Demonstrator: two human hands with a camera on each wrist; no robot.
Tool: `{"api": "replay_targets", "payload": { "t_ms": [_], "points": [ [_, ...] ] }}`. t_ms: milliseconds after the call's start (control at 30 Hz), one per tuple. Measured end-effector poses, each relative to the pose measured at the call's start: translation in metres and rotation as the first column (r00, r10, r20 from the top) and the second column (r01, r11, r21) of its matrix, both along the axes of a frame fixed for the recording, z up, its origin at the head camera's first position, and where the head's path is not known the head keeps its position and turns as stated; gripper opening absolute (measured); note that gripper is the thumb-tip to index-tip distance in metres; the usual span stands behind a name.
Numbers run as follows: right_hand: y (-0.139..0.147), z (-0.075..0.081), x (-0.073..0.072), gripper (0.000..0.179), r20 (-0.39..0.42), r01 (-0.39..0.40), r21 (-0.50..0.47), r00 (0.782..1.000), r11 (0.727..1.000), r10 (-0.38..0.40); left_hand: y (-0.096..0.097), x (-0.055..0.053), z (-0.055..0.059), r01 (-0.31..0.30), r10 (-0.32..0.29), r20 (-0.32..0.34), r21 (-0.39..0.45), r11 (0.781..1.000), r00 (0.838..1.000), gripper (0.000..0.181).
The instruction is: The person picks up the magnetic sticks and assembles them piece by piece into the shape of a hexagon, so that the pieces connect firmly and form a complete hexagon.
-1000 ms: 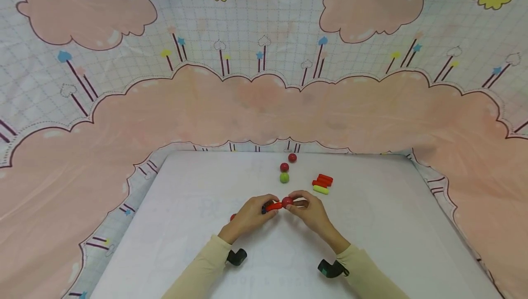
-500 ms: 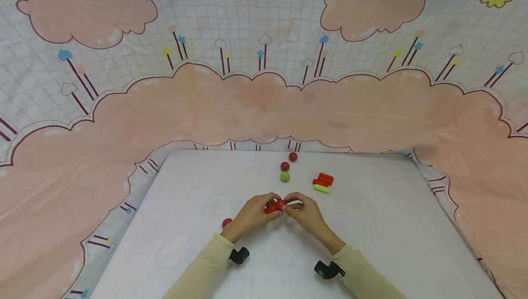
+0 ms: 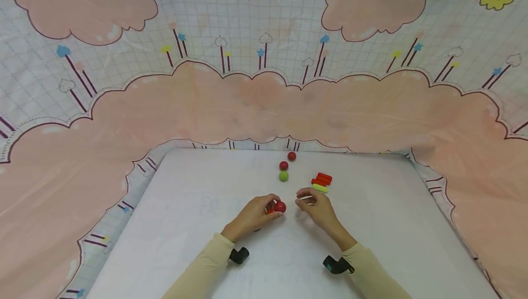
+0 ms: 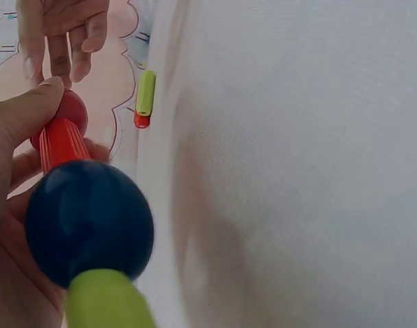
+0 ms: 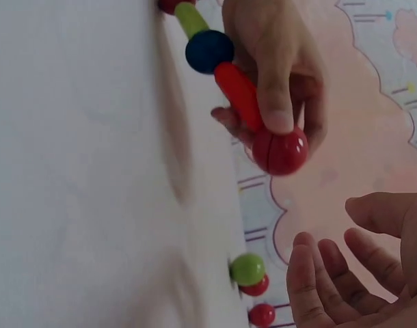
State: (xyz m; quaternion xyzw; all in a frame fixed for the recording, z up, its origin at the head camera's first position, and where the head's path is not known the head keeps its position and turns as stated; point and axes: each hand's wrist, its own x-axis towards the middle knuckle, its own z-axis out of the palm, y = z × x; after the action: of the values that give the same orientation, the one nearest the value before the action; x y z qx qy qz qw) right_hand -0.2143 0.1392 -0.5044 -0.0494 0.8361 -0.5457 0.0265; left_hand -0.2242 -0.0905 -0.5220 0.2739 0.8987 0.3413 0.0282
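My left hand [image 3: 252, 217] grips a chain of toy balls and sticks near one end. At that end a red ball [image 3: 280, 207] sits by the thumb, joined to a ribbed red stick [image 4: 63, 145]. Behind it follow a dark blue ball [image 4: 90, 222] and a green stick [image 4: 106, 301], with another red ball [image 5: 173, 5] at the far end, partly cut off in the right wrist view. Apart from the chain, to its right, my right hand [image 3: 321, 211] holds nothing, its fingers loosely bent and parted from the thumb.
Beyond the hands on the white table [image 3: 198, 175] lie a green ball [image 3: 283, 176] and two red balls, one nearer [image 3: 283, 165] and one farther [image 3: 292, 156]. Right of them, red sticks [image 3: 324, 178] lie beside a yellow-green stick [image 3: 320, 188]. A patterned cloth [image 3: 264, 106] hangs behind.
My right hand has let go of the red ball at the chain's end and drawn away to the right. The left hand still holds the chain, whose far end has swung beneath that hand.
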Motion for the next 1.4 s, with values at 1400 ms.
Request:
{"api": "replay_targets", "payload": {
  "t_ms": [1400],
  "points": [
    [0.080, -0.031, -0.046, 0.034, -0.003, 0.172, 0.266, 0.984, 0.949, -0.178, -0.009, 0.000, 0.000, 0.029, -0.036, 0.149, 0.048, 0.998, 0.988, 0.034]
  ]
}}
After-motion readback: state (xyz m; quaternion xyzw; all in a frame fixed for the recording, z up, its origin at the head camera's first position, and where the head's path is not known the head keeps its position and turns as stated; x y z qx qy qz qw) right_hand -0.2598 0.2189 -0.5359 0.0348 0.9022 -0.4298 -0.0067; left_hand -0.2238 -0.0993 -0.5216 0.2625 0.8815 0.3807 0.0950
